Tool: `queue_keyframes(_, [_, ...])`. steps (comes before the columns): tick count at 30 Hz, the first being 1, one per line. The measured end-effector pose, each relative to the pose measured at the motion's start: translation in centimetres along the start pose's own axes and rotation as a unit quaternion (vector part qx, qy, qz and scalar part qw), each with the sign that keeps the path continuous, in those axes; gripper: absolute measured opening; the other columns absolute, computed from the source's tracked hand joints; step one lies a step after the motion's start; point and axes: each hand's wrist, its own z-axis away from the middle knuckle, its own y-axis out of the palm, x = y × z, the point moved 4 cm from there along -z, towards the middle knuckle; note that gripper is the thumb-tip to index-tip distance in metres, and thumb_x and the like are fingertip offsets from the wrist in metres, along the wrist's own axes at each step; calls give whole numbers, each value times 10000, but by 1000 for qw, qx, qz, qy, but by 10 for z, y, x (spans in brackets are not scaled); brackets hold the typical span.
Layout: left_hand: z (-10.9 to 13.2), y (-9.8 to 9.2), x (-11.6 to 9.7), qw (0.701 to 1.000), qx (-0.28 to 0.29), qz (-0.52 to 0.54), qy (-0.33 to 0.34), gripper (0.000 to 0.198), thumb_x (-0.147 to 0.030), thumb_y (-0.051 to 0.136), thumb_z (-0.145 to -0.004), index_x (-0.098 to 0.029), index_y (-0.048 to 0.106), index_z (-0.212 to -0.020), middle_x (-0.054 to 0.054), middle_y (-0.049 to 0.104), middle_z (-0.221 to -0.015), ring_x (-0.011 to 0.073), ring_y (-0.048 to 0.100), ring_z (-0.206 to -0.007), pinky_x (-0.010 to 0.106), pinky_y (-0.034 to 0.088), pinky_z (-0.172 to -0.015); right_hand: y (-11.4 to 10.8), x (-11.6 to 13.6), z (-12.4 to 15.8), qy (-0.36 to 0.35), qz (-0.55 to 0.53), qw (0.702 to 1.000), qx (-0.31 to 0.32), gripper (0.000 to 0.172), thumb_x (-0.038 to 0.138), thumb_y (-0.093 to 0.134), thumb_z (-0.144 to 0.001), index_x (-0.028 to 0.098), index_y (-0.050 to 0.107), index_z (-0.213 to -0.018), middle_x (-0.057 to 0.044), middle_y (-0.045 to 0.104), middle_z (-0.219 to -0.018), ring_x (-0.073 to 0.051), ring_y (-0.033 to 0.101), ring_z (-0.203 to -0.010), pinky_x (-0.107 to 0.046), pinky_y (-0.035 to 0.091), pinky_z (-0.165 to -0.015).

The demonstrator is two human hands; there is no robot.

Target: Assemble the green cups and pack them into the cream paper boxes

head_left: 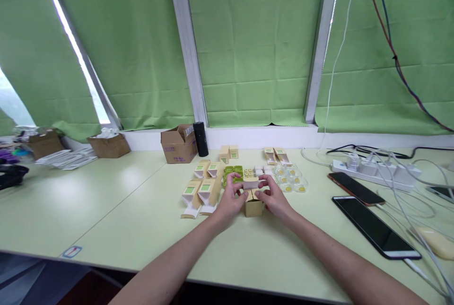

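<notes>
A small tan cardboard box (254,209) stands on the table between my hands, its top flap raised. My left hand (231,201) grips its left side, thumb on the top edge and fingers by the flap. On the opposite side my right hand (274,198) holds it in the same way. Several similar open boxes (207,189) with green labels lie to the left. Just beyond my hands are green trays (233,170), small yellowish pieces (248,172) and whitish pieces (263,170). Clear round plastic containers (291,179) with yellow marks sit to the right.
More small boxes (276,155) stand further back. A brown carton (179,144) and a black bottle (200,139) are by the wall. On the right lie two phones (376,227), a white power strip (376,172) and loose cables. Another carton (109,145) and stacked white sheets (67,157) are far left.
</notes>
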Motion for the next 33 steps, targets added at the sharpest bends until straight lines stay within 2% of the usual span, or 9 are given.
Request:
queue_keyframes(3, [0,0,1,1000,5,-8,0,514,-340,762,-857,-264,382,-1196,11,716,-962,175,661,-824,295,466,-770,0,-2,-2,-8,-2,1000,0,533,439,705,-705,281,517,-1178,-7,517,-1062,-123,511,-659,-230,340,-495])
queue_keyframes(10, [-2,0,1,999,3,-27,27,296,-297,725,-860,-230,513,-1056,53,721,-1047,221,677,-1035,319,512,-873,-1,-6,-5,-38,10,999,1,512,428,684,-720,259,539,-1180,-8,515,-1039,-121,506,-629,-257,378,-516])
queue_keyframes(14, [-2,1,-1,998,15,-36,42,172,-229,690,-866,-212,548,-962,91,726,-1118,254,654,-1173,360,524,-952,-3,-4,-5,-90,36,995,-15,425,342,645,-741,237,579,-1147,-19,553,-1015,-139,546,-649,-306,462,-602])
queue_keyframes(16, [-2,0,-2,998,15,-39,43,153,-213,680,-860,-210,550,-940,89,727,-1110,252,658,-1160,361,527,-946,-4,1,-2,-125,57,990,-25,366,297,621,-762,230,605,-1121,-32,572,-1024,-151,565,-685,-317,485,-635])
queue_keyframes(20, [-2,-1,-3,997,2,-58,51,139,-239,692,-864,-202,564,-902,77,729,-1072,228,665,-1070,339,510,-913,-9,21,10,-220,103,969,-37,227,232,568,-845,233,658,-1054,-66,597,-1065,-184,582,-784,-282,452,-576])
queue_keyframes(23, [-2,-1,-3,996,-3,-73,57,137,-248,696,-864,-202,572,-900,69,737,-1061,217,653,-1035,327,493,-895,-11,33,19,-294,137,946,-21,148,224,574,-911,238,668,-1024,-63,612,-1005,-190,571,-784,-285,439,-566])
queue_keyframes(29, [-1,-7,-6,988,4,-138,73,82,-237,653,-900,-209,592,-948,80,747,-1164,241,652,-1097,371,453,-947,-10,36,25,-361,213,908,-12,72,185,595,-927,242,623,-961,-25,592,-847,-188,548,-734,-313,418,-612])
queue_keyframes(31, [0,-11,-11,977,2,-186,104,72,-208,621,-907,-211,616,-978,91,733,-1199,260,640,-1140,403,446,-977,-10,36,25,-375,230,898,-17,88,164,598,-915,243,602,-953,-19,589,-829,-190,550,-735,-316,409,-622])
queue_keyframes(33, [3,-14,-19,957,2,-238,168,104,-197,596,-916,-213,642,-1007,102,722,-1188,277,613,-1161,434,448,-996,-10,38,27,-392,251,885,-20,116,141,599,-898,243,583,-950,-15,587,-817,-191,548,-736,-316,397,-628])
